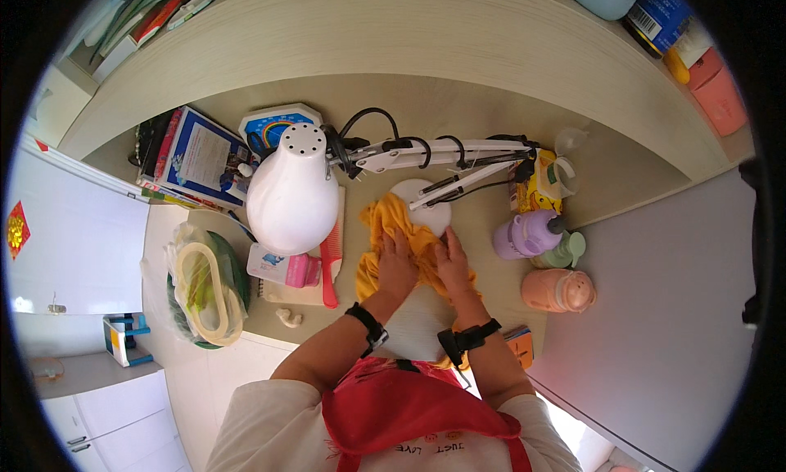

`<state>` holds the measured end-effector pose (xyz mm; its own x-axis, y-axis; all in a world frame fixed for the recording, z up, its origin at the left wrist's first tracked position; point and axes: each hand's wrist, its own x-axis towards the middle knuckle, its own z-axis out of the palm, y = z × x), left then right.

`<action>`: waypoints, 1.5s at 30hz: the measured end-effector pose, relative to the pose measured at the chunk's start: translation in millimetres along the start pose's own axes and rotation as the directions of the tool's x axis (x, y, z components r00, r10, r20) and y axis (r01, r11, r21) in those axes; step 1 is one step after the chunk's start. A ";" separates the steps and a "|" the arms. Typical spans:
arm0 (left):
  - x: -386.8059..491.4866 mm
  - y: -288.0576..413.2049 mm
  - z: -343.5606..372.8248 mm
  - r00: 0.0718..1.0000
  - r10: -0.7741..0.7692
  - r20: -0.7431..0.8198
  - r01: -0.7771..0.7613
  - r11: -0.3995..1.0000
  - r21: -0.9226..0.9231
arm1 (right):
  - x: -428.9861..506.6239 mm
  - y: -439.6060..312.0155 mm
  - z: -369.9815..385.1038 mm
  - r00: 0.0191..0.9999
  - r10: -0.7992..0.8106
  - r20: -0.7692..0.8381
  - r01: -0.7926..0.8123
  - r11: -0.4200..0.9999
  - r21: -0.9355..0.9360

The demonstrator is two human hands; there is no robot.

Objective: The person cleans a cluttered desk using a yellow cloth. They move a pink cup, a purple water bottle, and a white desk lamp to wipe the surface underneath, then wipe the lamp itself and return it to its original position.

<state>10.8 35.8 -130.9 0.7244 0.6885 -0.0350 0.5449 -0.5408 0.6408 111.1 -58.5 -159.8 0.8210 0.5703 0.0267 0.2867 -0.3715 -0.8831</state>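
A crumpled orange-yellow cloth (388, 217) lies on the desk against the round white base (437, 219) of a desk lamp. My left hand (398, 266) presses into the cloth, its fingers pointing towards the base. Close beside it, my right hand (453, 266) rests on the cloth's right part, with fingertips at the near rim of the base. Whether those fingers grip the cloth or the rim cannot be told. Above and left of the hands hangs the white lamp shade (288, 202); its jointed arm (442, 151) stretches to the right.
On the right stand a purple bottle (522, 235), a green cup (556, 252) and a pink-orange cup (557, 290). Left are a red comb (330, 266), a pink-and-white box (284, 268), books (202, 156) and a bag-lined bin (239, 275). A shelf edge (393, 30) overhangs the desk's back.
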 end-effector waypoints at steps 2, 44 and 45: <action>-14.1 9.4 3.9 0.999 0.025 0.045 -0.024 1.000 -0.018 | 1.9 -2.2 -1.5 0.997 0.067 0.030 -0.067 0.998 0.008; 42.4 -37.8 -55.1 0.889 0.417 0.191 -0.449 0.876 0.177 | -60.1 -52.9 46.4 0.831 0.005 0.556 0.358 0.760 -0.542; 43.1 -37.9 -55.8 0.885 0.422 0.195 -0.454 0.875 0.166 | -54.5 -51.4 34.5 0.790 0.038 0.612 0.342 0.801 -0.491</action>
<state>-2.2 112.9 -113.9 0.9536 0.2872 0.0903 0.2183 -0.8661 0.4497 34.6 -45.2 -132.0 0.3576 0.8847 -0.2991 0.7529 -0.4626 -0.4681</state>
